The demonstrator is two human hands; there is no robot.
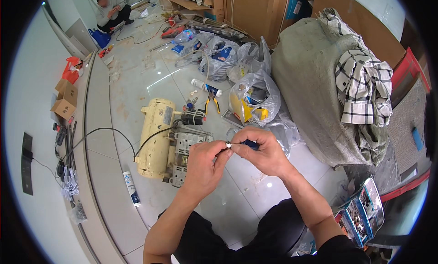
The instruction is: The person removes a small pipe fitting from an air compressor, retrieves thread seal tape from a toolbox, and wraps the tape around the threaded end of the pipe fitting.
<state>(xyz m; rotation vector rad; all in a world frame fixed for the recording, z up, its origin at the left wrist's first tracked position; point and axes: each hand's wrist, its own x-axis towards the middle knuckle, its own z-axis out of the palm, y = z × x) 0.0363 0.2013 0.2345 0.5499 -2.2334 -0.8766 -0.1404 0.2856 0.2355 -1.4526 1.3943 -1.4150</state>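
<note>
My left hand (205, 163) pinches a small whitish fitting (228, 145) between thumb and fingertips. My right hand (263, 151) is closed beside it, its thumb and forefinger meeting at the same small piece. A dark blue object (251, 144) shows within or just behind the right hand's fingers; its kind is unclear. Both hands are held up above the floor, close together. Below and behind the left hand stands a cream air compressor (155, 131) with a black hose. Pliers (211, 103) with yellow-and-black handles lie beyond the hands, next to a sealant tube (206, 87).
Plastic bags (255, 93) of supplies lie ahead. A bulky sack (303, 86) with a checked shirt (365, 81) stands at the right. A tool case (362, 214) is at lower right. Another sealant tube (131, 189) lies left. Far left, a person (112, 13) crouches.
</note>
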